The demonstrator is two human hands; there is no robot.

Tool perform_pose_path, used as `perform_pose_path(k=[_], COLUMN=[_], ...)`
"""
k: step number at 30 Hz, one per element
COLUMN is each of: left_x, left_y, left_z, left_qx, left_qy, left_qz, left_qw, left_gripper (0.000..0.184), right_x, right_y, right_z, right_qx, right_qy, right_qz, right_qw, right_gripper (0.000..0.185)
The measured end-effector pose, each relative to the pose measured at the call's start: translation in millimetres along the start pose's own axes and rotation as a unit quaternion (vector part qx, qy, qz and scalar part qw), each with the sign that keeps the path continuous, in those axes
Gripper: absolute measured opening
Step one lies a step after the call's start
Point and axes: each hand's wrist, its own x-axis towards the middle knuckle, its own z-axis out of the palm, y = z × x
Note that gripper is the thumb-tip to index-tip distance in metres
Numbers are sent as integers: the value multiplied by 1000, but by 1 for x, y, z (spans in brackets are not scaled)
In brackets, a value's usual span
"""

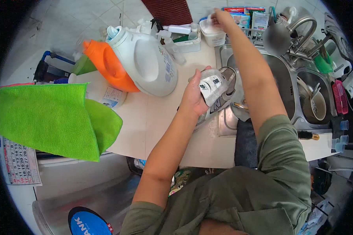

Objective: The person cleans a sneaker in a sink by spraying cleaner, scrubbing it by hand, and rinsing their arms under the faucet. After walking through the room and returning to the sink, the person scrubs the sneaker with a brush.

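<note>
The left hand (195, 95) has its grip clamped on a grey shoe (214, 87) above the bench (164, 129) near the sink (295, 96), while the right hand (222, 19) is at a white tub (215, 40) by the back edge, grip too blurred to tell.

A pale tabletop (161, 129) runs along the tiled wall, with a steel double sink (285, 76) set into its right part. An orange jug (110, 64), a large white jug (149, 58), a clear spray bottle (171, 47), a white bin (191, 46) and a white tub (214, 38) stand toward its back; a dark cloth (245, 143) lies near the front edge, a brush (308, 135) farther right
</note>
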Motion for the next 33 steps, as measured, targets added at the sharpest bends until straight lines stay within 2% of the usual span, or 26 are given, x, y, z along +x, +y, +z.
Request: perform_pose_path(k=[1,2,3,5,7,9,10,11,12,14,15,17,18,19,20,21,22,23,24,25,26,28,29,30,32,33], left_x=[0,1,1,0,4,5,6,8,7,4,4,3,12,28,27,28,8,-3,-3,0,0,5,7,9,10,11], left_y=[0,0,1,1,1,1,1,1,0,-4,-4,-2,0,2,4,4,1,-1,-2,-3,-4,-1,2,4,4,4], left_z=[0,0,1,5,1,1,0,-8,-7,-3,-1,0,-16,-46,-43,-40,-5,14,12,7,0,-6,-7,-8,-8,-9], left_qx=[-1,-8,-16,-24,-44,-48,-51,-43,-40,48,51,-7,-6,-73,-138,-136,-26,86,84,51,19,13,10,11,110,109], left_qy=[0,-2,-3,0,4,3,2,-39,-38,10,8,-46,-46,-218,-384,-386,-128,140,139,52,-33,-37,-44,-46,27,26], left_qz=[-2,-4,-7,-13,-26,-26,-24,-20,-23,24,22,-49,-51,-59,-66,-67,-55,-37,-38,-34,-32,-40,-46,-47,26,25], left_qw=[1000,1000,1000,1000,999,998,998,998,998,998,998,998,998,971,911,910,990,986,986,997,999,998,998,998,993,993], left_gripper=[42,43,44,46,55,56,57,57,57,56,56,54,54,53,53,53,52,51,51,49,48,49,51,51,40,40], right_x=[-15,-38,-62,-105,-182,-260,-297,-325,-333,-336,-326,-300,-304,-313,-326,-349,-349,-348,-344,-318,-301,-284,-295,-311,-344,-349], right_y=[-7,-13,-13,9,18,24,28,33,49,61,60,55,59,65,62,62,66,74,82,88,77,50,58,64,68,71], right_z=[-9,-18,-28,-50,-42,-26,-14,-5,2,17,25,44,53,61,66,67,64,56,51,50,47,40,49,51,54,45], right_qx=[-1,143,284,367,322,174,55,-62,-203,-322,-322,-346,-346,-334,-322,-280,-281,-317,-353,-355,-355,-291,-322,-323,-109,-110], right_qy=[2,-39,-79,-269,-154,-85,-108,-128,-137,-71,-68,57,59,38,17,19,20,51,80,132,132,24,95,98,21,21], right_qz=[1,6,12,-61,-63,-111,-167,-219,-393,-395,-395,-347,-346,-374,-403,-392,-391,-375,-358,-358,-355,-241,-474,-475,-393,-392], right_qw=[1000,989,955,888,932,975,978,965,886,857,858,870,870,864,856,876,876,869,861,853,855,926,814,813,913,913], right_gripper=[48,43,38,38,38,34,33,34,39,44,44,51,51,52,52,52,52,53,53,52,52,46,36,36,29,29])
